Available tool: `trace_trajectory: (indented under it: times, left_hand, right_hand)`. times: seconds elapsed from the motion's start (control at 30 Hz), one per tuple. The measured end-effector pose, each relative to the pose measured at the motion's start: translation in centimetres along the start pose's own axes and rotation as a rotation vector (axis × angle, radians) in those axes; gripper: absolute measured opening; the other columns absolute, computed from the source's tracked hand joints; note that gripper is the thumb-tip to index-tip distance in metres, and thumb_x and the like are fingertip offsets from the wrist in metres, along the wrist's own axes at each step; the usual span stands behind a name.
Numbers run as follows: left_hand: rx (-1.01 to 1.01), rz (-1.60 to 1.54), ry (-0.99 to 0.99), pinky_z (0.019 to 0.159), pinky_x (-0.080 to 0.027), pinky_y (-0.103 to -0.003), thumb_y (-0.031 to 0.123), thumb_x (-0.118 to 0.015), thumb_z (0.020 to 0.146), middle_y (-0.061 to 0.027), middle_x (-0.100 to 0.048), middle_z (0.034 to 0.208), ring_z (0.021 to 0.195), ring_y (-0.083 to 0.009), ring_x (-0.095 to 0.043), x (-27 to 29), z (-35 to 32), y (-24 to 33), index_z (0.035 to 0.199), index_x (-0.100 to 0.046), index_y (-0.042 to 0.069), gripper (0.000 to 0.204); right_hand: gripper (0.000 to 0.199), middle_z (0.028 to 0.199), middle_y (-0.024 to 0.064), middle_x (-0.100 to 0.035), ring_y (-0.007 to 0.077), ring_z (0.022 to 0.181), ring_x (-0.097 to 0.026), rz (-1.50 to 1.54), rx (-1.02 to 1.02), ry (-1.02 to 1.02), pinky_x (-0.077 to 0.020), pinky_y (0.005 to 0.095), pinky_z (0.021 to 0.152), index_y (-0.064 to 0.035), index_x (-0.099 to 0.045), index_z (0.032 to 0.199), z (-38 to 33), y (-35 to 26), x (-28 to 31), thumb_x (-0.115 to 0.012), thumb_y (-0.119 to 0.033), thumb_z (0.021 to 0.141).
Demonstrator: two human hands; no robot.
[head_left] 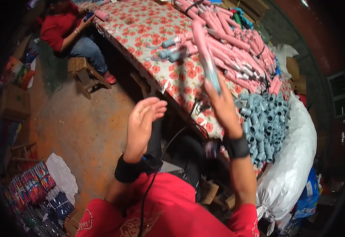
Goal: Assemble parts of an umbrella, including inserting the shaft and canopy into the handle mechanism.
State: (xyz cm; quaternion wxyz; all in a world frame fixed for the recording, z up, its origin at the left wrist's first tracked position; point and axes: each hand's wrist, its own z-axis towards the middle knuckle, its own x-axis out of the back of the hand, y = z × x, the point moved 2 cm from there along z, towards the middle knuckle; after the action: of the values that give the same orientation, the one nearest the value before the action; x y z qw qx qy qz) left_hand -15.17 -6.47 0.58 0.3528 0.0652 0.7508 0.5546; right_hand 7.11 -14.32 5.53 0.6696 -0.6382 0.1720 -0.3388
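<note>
right hand (222, 104) is clamped on a pink folded umbrella (204, 51) over the table's (141, 23) near edge; left hand (141, 124) hangs open, fingers apart.

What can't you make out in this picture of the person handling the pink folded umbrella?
- Head view: the long pink folded umbrella in the right hand is motion-blurred; its grip end is hidden by the fingers.
- The seated co-worker in red is cut off by the top edge.
- The small grey-blue plastic tubes are too small to identify.
</note>
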Motion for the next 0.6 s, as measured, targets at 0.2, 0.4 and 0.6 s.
trace_trajectory:
  times: [0.2,0.4,0.6]
  left_hand:
    - [-0.026,0.046,-0.080,0.093,-0.054,-0.029,0.011,-0.051,0.106,-0.0202,-0.071,0.116,0.103,-0.0215,-0.069,-0.2,1.1,0.5,0.126,-0.058,-0.007,0.028]
    - [0.073,0.207,-0.268,0.087,-0.055,-0.028,0.011,-0.053,0.104,-0.0167,-0.074,0.104,0.093,-0.0191,-0.070,0.0,3.7,0.4,0.115,-0.064,-0.005,0.023]
    - [0.017,0.416,-0.423,0.079,-0.054,-0.024,0.010,-0.056,0.101,-0.0123,-0.075,0.097,0.086,-0.0148,-0.069,0.6,11.6,1.5,0.109,-0.067,-0.005,0.020]
  right_hand:
    - [0.042,0.101,0.0088,-0.072,0.0132,0.084,-0.065,0.054,-0.087,-0.100,-0.0524,0.0235,0.077,0.0072,-0.065,0.125,-1.0,-1.3,-0.3,-0.076,-0.019,0.094]
    - [0.025,0.094,0.0105,-0.073,0.0148,0.080,-0.068,0.051,-0.247,-0.069,-0.0542,0.0236,0.077,0.0064,-0.069,0.118,-8.3,2.1,1.6,-0.067,-0.010,0.099]
    - [0.024,0.095,0.0128,-0.073,0.0176,0.082,-0.069,0.087,-0.371,0.125,-0.0568,0.0265,0.081,0.0064,-0.067,0.119,-12.8,4.1,5.2,-0.063,-0.010,0.102]
